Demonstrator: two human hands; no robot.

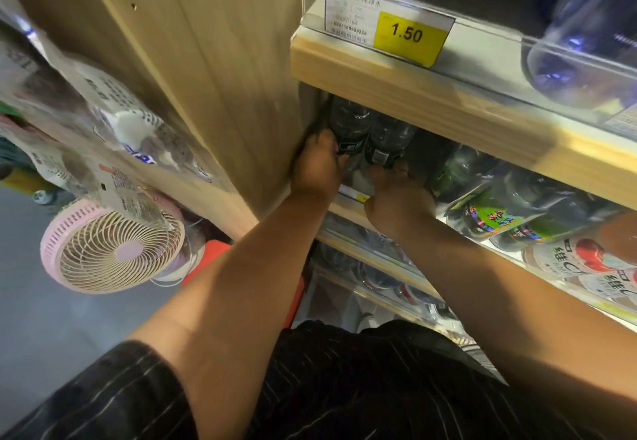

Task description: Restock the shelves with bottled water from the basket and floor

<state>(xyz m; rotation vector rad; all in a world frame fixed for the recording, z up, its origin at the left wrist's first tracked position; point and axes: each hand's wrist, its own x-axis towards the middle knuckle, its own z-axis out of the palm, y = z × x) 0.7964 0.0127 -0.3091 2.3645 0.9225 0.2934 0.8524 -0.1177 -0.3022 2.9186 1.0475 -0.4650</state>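
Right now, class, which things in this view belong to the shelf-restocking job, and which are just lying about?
Job: left hand gripping left water bottle; right hand gripping right water bottle; wooden shelf; red basket.
Lying about: pink fan; green-labelled bottles; yellow price tag.

Upright panel (pixel 206 60) of pale wood closes the shelving's end. Shelf board (pixel 413 94) is the same wood, with a yellow price tag (pixel 406 34) marked 1.50 above it. Grey floor (pixel 41 319) lower left. Pink fan (pixel 113 250) hangs among packaged goods.
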